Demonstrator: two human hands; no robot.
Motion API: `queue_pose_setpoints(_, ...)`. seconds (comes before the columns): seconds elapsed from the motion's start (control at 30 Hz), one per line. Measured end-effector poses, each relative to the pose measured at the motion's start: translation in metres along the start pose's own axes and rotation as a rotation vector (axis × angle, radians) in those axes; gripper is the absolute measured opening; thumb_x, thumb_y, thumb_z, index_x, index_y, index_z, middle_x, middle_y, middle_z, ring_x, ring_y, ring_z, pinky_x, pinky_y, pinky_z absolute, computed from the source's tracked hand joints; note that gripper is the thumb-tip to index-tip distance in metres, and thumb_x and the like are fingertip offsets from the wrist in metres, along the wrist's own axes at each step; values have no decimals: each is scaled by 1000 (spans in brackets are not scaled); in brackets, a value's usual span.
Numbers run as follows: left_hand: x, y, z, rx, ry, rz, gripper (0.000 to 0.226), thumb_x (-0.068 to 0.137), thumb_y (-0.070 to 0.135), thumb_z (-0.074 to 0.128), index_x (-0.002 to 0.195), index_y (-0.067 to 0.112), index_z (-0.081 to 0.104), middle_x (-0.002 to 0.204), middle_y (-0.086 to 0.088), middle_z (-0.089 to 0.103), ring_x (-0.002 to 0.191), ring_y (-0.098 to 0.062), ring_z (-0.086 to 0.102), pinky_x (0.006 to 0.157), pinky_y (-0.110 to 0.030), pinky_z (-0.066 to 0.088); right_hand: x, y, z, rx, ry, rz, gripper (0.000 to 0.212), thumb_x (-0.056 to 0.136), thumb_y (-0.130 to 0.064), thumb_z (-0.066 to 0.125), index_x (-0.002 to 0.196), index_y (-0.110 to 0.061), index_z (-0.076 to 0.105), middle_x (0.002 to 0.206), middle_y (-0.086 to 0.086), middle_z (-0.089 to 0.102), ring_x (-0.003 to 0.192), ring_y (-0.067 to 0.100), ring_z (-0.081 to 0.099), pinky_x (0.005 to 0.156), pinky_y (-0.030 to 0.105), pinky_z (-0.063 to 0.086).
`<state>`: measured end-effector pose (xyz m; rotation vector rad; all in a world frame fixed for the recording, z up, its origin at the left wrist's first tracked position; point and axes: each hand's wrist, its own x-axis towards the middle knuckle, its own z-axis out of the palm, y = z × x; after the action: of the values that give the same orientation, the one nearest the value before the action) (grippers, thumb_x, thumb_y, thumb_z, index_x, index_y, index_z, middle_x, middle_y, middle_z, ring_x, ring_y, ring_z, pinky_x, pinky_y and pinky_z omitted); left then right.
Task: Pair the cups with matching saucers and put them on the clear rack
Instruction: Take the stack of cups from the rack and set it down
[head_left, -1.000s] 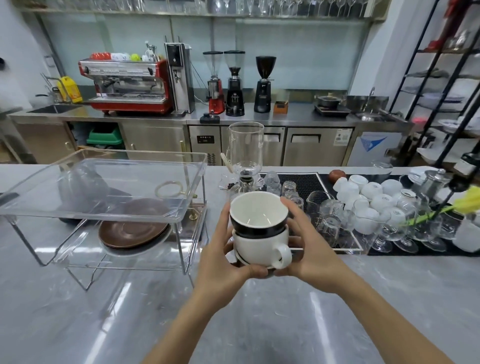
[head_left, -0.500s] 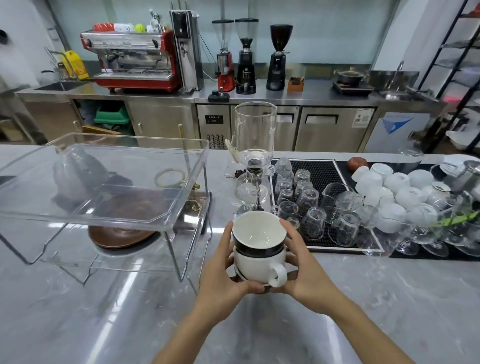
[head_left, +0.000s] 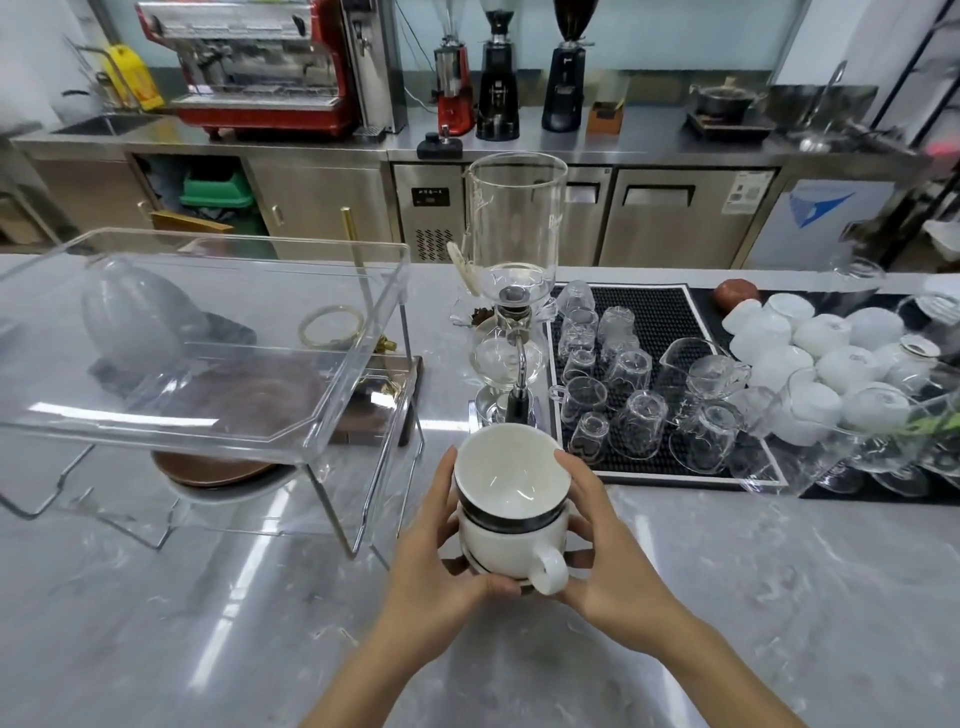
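Nearest to the person, both hands were wrapped around a small stack of crockery held just above the grey marble surface (head_left: 218, 613). The left hand (head_left: 441, 551) cupped the stack from its left side, thumb up by the rim; the right hand (head_left: 602, 561) closed on it from the right, fingers behind. The stack was a white cup (head_left: 511, 545) with its handle facing the person, what looked like a saucer edge under it, and a second cup (head_left: 506, 470) with a dark band nested on top.

The step in hand looked like carrying a paired set toward the rack. The next move would call for swinging the stack left and setting it level on a shelf without letting the top cup slide.

The clear rack (head_left: 208, 332) stood just to the left, a little farther off, with a brown saucer (head_left: 208, 467) on its lower tier. Beyond, to the right, lay a black mat (head_left: 654, 312) with upturned glasses and a cluster of white cups (head_left: 810, 353).
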<state>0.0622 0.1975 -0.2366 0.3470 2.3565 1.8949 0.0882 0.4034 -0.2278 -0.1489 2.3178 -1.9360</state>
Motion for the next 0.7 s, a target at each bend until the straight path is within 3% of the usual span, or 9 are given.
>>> queue_pose_setpoints(0.13, -4, -6, -3, -9, 1, -27, 129, 50, 19, 93, 145, 71, 23, 137, 39, 56, 125, 15, 54, 80, -14, 57, -1, 5, 6, 11, -4, 17, 106, 76, 3, 81, 138, -66, 29, 131, -31, 53, 117, -8, 60, 77, 21, 59)
queue_pose_setpoints(0.23, -6, -11, -4, -4, -1, -38, 131, 51, 14, 94, 146, 69, 23, 138, 39, 55, 125, 15, 54, 78, -15, 57, -1, 7, 10, 19, 11, 25, 106, 75, 3, 81, 136, -68, 30, 137, -16, 51, 118, -5, 60, 78, 21, 59)
queue_pose_setpoints(0.43, -8, -18, -5, -6, -3, -61, 132, 50, 5, 94, 145, 69, 27, 137, 36, 58, 126, 14, 54, 76, -18, 59, -2, 12, 13, 10, 12, 28, 107, 75, 5, 79, 132, -71, 30, 137, -10, 51, 116, -6, 61, 76, 19, 59)
queue_pose_setpoints(0.57, -8, -19, -5, -12, -13, -55, 133, 52, -1, 93, 143, 72, 27, 135, 36, 59, 124, 14, 55, 77, -16, 58, -2, 13, 12, 7, 11, 30, 106, 76, 4, 80, 134, -69, 30, 136, -13, 52, 115, -4, 63, 76, 20, 59)
queue_pose_setpoints(0.7, -8, -16, -5, -26, -37, -51, 133, 54, 3, 95, 148, 65, 24, 137, 37, 57, 127, 13, 54, 82, -17, 57, -2, 16, 12, 4, 2, 48, 105, 75, 0, 81, 137, -66, 29, 131, -26, 55, 115, -3, 65, 77, 19, 59)
